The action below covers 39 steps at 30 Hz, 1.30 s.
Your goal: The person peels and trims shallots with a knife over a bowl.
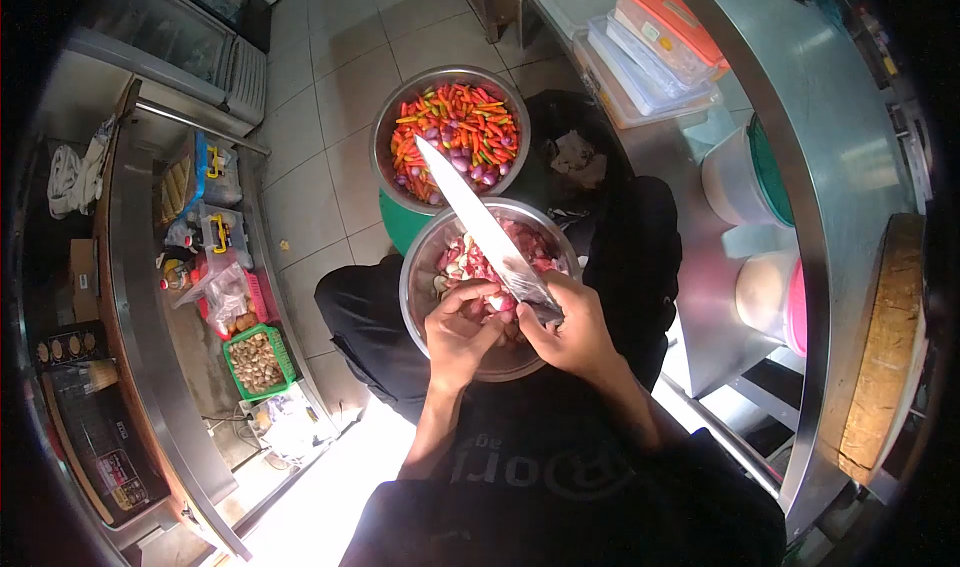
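My right hand [568, 325] grips a large kitchen knife [470, 207] near its dark handle, the broad blade slanting away to the upper left. Close beside it, my left hand [463, 335] is closed in a pinch on a small pinkish-white piece that looks like a shallot [497, 304]. Both hands are over a steel bowl [408, 292] on my lap, which holds red and whitish pieces [455, 262], seemingly shallots and garlic. Part of the contents is hidden by my hands and the blade. The knife tip overlaps the view of a second bowl beyond.
That second steel bowl [378, 152] holds red chilies and purple shallots, above something green [398, 225]. At left, a shelf carries a green basket [232, 367] and bags. At right stand a steel counter [800, 77], lidded tubs [740, 182] and a wooden board [880, 357].
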Tool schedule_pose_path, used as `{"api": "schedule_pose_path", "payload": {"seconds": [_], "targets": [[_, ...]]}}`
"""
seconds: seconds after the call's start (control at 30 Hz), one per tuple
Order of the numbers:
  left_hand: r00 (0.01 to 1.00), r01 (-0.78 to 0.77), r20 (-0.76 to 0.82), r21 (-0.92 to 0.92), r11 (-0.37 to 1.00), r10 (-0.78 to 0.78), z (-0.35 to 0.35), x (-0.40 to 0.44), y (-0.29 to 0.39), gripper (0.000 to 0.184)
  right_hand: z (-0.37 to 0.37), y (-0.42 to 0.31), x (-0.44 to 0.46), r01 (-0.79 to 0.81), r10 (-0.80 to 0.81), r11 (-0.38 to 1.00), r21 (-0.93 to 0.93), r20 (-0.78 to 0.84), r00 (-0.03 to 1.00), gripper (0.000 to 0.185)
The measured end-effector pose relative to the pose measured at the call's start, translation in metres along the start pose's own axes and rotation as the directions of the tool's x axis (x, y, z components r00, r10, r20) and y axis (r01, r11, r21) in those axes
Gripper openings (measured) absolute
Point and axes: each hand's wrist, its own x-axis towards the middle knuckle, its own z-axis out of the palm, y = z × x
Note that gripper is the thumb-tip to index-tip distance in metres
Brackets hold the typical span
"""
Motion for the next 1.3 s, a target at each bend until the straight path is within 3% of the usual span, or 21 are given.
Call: {"api": "schedule_pose_path", "payload": {"seconds": [0.07, 0.2, 0.27, 0.4, 0.5, 0.57, 0.7, 0.8, 0.87, 0.97, 1.1, 1.17, 1.3], "targets": [[0.997, -0.071, -0.001, 0.063, 0.995, 0.071, 0.001, 0.002, -0.002, 0.041, -0.001, 0.003, -0.002, -0.076, 0.076, 0.997, -0.006, 0.098, 0.992, 0.030], [0.996, -0.083, -0.004, 0.141, 0.987, 0.084, 0.003, 0.002, 0.002, 0.039, 0.002, 0.000, 0.002, -0.022, 0.022, 1.000, -0.004, 0.071, 0.997, 0.029], [0.989, -0.147, 0.028, 0.243, 0.959, 0.145, 0.002, 0.003, 0.001, 0.038, 0.003, 0.004, 0.001, -0.071, 0.071, 0.997, 0.010, 0.047, 0.996, 0.028], [0.991, -0.128, -0.002, 0.160, 0.979, 0.130, 0.001, 0.003, -0.004, 0.038, 0.002, 0.010, -0.001, -0.061, 0.062, 0.998, -0.014, 0.060, 0.996, 0.027], [0.991, -0.133, 0.004, 0.241, 0.961, 0.136, -0.002, 0.004, -0.007, 0.039, 0.003, 0.012, -0.002, -0.061, 0.060, 0.998, 0.023, 0.050, 0.997, 0.027], [0.998, -0.030, -0.046, 0.064, 0.998, 0.033, -0.004, 0.003, -0.009, 0.041, 0.002, 0.012, -0.004, -0.060, 0.058, 0.997, 0.048, 0.028, 0.998, 0.026], [0.995, 0.049, -0.088, 0.005, 0.999, -0.048, -0.008, 0.002, -0.009, 0.043, 0.003, 0.010, -0.002, -0.082, 0.084, 0.993, 0.087, -0.014, 0.996, 0.026], [0.992, 0.039, -0.111, -0.130, 0.991, -0.054, -0.012, 0.003, -0.012, 0.038, 0.005, 0.010, -0.001, -0.070, 0.068, 0.996, -0.049, -0.041, 0.997, 0.029], [0.991, 0.104, -0.039, -0.358, 0.928, -0.126, -0.011, 0.003, -0.008, 0.036, 0.008, 0.010, -0.003, -0.124, 0.118, 0.991, -0.053, -0.102, 0.988, 0.031], [0.988, 0.141, -0.002, -0.435, 0.889, -0.157, -0.008, 0.002, -0.001, 0.035, 0.010, 0.016, -0.005, -0.053, 0.042, 0.994, -0.098, -0.107, 0.993, 0.031], [0.983, 0.162, -0.004, -0.456, 0.875, -0.185, -0.011, 0.001, -0.004, 0.036, 0.004, 0.013, -0.002, -0.098, 0.096, 0.987, -0.130, -0.024, 0.995, 0.027], [0.984, 0.161, 0.004, -0.450, 0.879, -0.179, -0.011, 0.001, -0.006, 0.034, 0.006, 0.010, 0.002, 0.050, -0.057, 0.992, -0.119, -0.054, 0.997, 0.024], [0.987, 0.144, 0.000, -0.408, 0.902, -0.158, -0.017, 0.000, -0.016, 0.034, 0.006, 0.005, -0.002, 0.022, -0.027, 0.994, -0.107, -0.040, 0.999, 0.021]]}}
